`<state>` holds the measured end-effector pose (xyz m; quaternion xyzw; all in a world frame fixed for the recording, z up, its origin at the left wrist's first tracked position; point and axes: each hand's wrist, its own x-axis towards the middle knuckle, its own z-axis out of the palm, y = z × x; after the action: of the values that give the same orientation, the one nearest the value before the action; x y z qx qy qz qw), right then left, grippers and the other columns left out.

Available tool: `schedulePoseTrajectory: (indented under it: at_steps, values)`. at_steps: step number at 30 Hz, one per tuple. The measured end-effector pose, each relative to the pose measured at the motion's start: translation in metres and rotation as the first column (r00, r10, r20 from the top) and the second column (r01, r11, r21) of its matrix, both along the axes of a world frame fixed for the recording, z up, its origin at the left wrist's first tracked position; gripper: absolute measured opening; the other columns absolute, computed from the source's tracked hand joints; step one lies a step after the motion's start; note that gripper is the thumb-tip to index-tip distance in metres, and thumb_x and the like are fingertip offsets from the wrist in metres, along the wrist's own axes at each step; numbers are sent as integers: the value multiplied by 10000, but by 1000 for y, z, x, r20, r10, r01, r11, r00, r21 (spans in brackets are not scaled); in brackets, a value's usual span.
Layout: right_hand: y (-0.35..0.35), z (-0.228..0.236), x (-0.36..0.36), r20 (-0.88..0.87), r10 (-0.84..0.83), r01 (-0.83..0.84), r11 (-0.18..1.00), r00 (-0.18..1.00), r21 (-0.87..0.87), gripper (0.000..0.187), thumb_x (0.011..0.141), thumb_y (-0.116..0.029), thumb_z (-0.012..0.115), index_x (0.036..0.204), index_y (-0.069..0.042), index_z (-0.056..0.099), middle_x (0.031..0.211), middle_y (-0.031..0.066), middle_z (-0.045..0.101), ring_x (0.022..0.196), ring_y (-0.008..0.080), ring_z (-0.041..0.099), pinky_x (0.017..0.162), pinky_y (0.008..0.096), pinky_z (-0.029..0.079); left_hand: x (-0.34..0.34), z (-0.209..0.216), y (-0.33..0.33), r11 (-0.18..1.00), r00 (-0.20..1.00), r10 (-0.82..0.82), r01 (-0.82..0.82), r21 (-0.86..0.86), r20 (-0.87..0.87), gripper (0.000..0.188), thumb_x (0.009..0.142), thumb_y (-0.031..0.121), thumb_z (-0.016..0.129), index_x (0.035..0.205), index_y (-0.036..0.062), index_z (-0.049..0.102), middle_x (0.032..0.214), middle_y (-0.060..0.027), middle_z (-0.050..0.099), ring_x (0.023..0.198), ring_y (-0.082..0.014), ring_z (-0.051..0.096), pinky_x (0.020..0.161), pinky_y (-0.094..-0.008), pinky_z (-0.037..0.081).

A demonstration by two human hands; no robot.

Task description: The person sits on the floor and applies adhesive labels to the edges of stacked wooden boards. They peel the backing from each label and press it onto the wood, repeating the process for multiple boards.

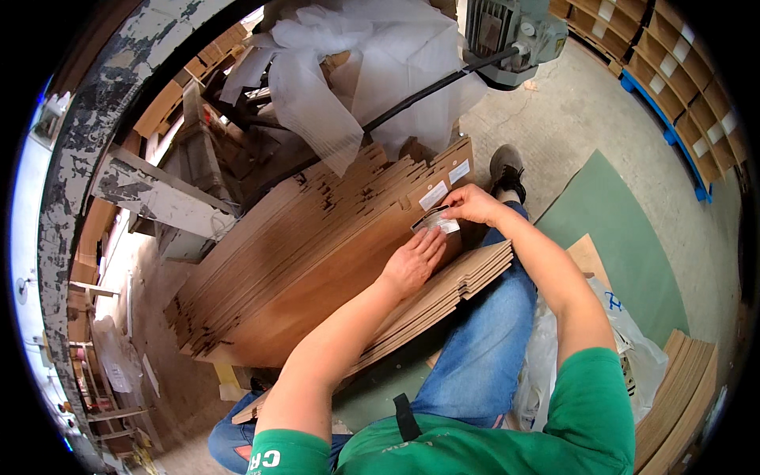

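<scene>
Apparently mid-labelling: right hand [473, 205], grip seemingly pinching the upper edge of a silvery label [447, 225], left hand [412, 262] laid flat, fingers slightly spread over its lower edge, at the cardboard stack's [317, 273] front face; next move likely calls for even, light pressing.

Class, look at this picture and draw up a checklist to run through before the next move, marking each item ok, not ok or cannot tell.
1. Left hand touching the shiny label: ok.
2. Right hand at the label's upper right: ok.
3. Label's full outline visible: not ok, the hands cover part.
4. Label fully stuck down: cannot tell.
5. Leaning cardboard stack with its upper edges level: not ok, they are staggered.
6. White foam sheeting clear of both hands: ok.
</scene>
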<state>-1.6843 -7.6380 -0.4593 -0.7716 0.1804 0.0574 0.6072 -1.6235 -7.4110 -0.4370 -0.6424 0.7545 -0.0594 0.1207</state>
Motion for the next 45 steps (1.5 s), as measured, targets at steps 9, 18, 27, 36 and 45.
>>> schedulePoseTrajectory:
  at_steps: [9,18,27,36,45]
  values:
    - [15,15,-5,95,-152,179,840,984,-512,295,692,-343,738,776,-64,687,700,100,657,644,205,617,609,312,482,24,-35,-3,996,850,-12,-35,79,527,609,868,297,392,1421,96,236,1498,-31,182,1384,-169,125,1146,-343,56]
    - [15,53,4,-130,259,-290,856,957,-428,240,734,-299,662,810,-73,688,788,117,672,762,241,642,700,352,493,21,-19,21,999,978,8,-16,38,207,486,847,295,448,1276,66,456,1408,-88,360,1343,-243,245,1128,-379,128]
    - [7,52,12,176,-337,379,861,925,-341,261,796,-284,638,851,-29,653,776,93,655,742,207,614,702,327,477,19,53,162,870,783,299,-458,-181,-545,248,784,238,650,960,64,627,1029,-119,630,1014,-274,572,931,-431,383]
    - [34,96,19,-210,-583,588,808,785,-45,334,731,-289,642,973,-63,610,936,51,582,815,193,511,747,396,412,50,85,267,495,699,466,-714,-495,-543,177,778,127,656,937,54,633,1040,-115,630,1041,-283,561,903,-433,377]
    - [46,102,8,-245,-648,662,749,721,-31,315,725,-276,591,975,-88,567,962,52,551,899,205,469,807,442,381,33,72,270,573,715,538,-699,-429,-446,425,758,170,669,1143,37,547,1217,-153,520,1174,-309,447,971,-459,322]
